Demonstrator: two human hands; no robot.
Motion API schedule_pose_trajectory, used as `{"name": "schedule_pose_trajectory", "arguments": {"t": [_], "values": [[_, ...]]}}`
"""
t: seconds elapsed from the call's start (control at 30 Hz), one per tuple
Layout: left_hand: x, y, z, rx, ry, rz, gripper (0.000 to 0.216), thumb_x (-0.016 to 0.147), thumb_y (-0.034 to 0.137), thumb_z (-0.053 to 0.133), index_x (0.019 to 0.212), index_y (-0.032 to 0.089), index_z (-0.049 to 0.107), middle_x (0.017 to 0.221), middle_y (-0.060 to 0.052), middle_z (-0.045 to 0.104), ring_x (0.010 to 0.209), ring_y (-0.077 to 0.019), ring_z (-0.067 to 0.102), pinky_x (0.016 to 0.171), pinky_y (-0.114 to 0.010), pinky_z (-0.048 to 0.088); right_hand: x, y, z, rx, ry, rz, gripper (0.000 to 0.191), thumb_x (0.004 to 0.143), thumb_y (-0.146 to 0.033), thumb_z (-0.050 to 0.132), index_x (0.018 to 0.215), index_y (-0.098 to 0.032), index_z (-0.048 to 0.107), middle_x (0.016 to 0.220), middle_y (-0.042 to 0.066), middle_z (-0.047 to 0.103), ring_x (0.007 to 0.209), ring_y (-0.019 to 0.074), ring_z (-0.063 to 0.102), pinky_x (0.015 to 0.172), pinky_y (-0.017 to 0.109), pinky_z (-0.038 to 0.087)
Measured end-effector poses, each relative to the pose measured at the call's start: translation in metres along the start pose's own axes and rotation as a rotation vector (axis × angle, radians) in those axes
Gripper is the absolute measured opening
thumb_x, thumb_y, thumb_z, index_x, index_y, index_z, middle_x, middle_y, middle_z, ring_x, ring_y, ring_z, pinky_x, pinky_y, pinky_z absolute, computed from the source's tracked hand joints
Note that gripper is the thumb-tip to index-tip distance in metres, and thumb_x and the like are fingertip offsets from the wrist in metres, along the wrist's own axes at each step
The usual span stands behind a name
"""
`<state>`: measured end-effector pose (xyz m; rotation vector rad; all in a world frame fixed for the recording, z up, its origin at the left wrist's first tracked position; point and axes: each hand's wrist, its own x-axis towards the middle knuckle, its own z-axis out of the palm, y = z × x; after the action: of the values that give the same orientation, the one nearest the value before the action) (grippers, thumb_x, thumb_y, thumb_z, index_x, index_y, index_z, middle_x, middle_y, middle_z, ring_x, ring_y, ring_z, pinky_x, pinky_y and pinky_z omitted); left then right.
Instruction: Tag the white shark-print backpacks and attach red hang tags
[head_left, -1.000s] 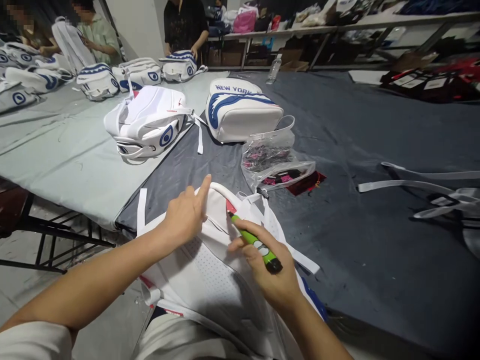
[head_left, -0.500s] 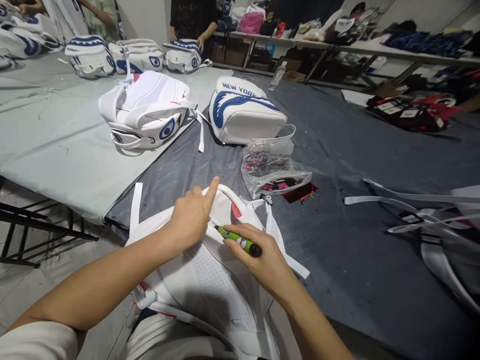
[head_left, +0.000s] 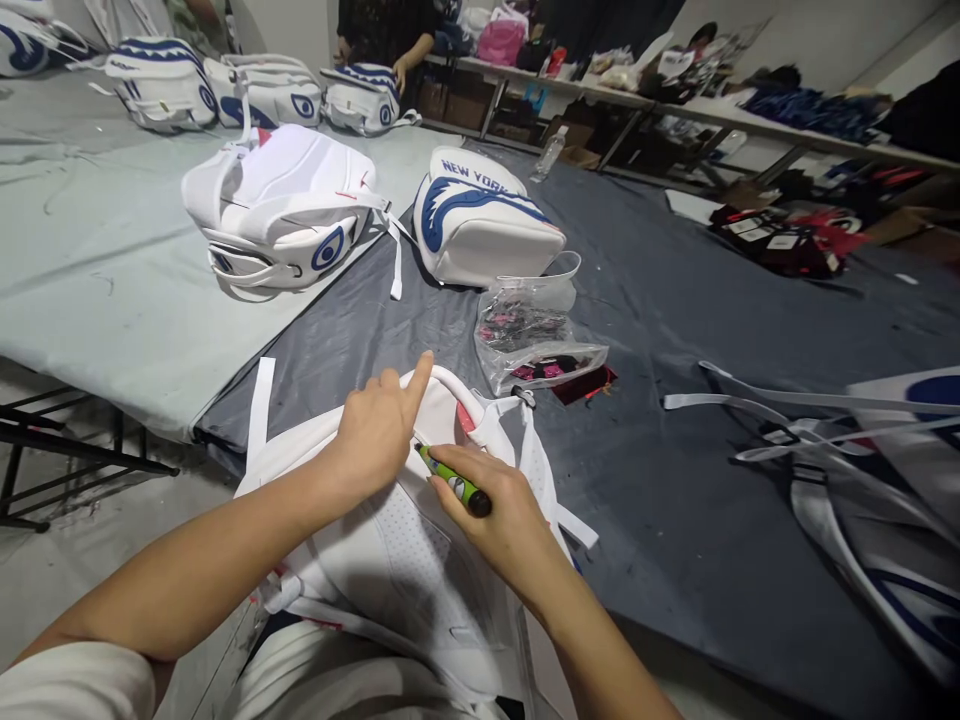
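Grey-clothed table [head_left: 675, 300], white backpack [head_left: 390, 540] lying back-up at its near edge. Left hand [head_left: 379, 432] presses it flat, index finger extended; right hand [head_left: 495, 505] grips green pen [head_left: 452, 482], tip on fabric.

- We have one view, from a camera worn on the person's head; it faces forward and down
- We sit very near the left hand [head_left: 375, 435] and the right hand [head_left: 499, 515] with its green pen [head_left: 454, 482], both low in the middle over a white backpack [head_left: 405, 570] at the near edge
- Beyond, we look across the dark grey table [head_left: 675, 300] to the far benches [head_left: 720, 112]; a pale grey table [head_left: 97, 270] fills the left
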<state>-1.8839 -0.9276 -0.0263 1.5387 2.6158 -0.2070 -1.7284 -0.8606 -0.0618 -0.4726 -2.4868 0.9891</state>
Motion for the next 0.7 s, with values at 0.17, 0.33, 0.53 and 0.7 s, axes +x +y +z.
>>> {"name": "schedule_pose_trajectory", "arguments": {"t": [0.17,0.33,0.53,0.7], "values": [[-0.0006,-0.0010,0.0000,-0.010,0.002,0.015,0.080,0.093,0.021,0.054,0.159,0.020,0.007,0.110,-0.012,0.057,0.096,-0.0245,0.063,0.075,-0.032,0.053,0.0023,-0.0062,0.0011,-0.019,0.008,-0.012,0.025,0.087,-0.012,0.062,0.109,-0.019,0.070,0.109,0.006,0.075,0.098,0.0224,0.071,0.089,0.035,0.056],[0.0001,-0.0030,0.0058,-0.018,0.041,0.019,0.081,0.092,0.023,0.056,0.158,0.021,0.009,0.108,-0.011,0.057,0.094,-0.0248,0.063,0.073,-0.032,0.053,0.0044,-0.0098,0.0012,-0.052,-0.010,0.010,0.025,0.085,-0.011,0.063,0.107,-0.019,0.070,0.105,0.006,0.076,0.095,0.0227,0.071,0.085,0.035,0.056],[0.0005,-0.0026,0.0058,-0.023,0.047,0.018,0.081,0.092,0.021,0.056,0.158,0.021,0.010,0.107,-0.011,0.057,0.094,-0.0248,0.063,0.073,-0.032,0.053,0.0037,-0.0068,0.0012,-0.013,-0.030,0.050,0.026,0.085,-0.011,0.063,0.109,-0.021,0.070,0.107,0.005,0.076,0.096,0.0220,0.071,0.087,0.034,0.055],[0.0001,-0.0019,0.0032,-0.035,0.021,0.007,0.082,0.092,0.025,0.058,0.159,0.022,0.010,0.108,-0.012,0.057,0.097,-0.0263,0.063,0.075,-0.034,0.053,0.0059,-0.0061,-0.0014,0.004,-0.066,0.063,0.027,0.086,-0.012,0.063,0.110,-0.021,0.071,0.108,0.005,0.076,0.098,0.0225,0.071,0.089,0.035,0.055]]}}
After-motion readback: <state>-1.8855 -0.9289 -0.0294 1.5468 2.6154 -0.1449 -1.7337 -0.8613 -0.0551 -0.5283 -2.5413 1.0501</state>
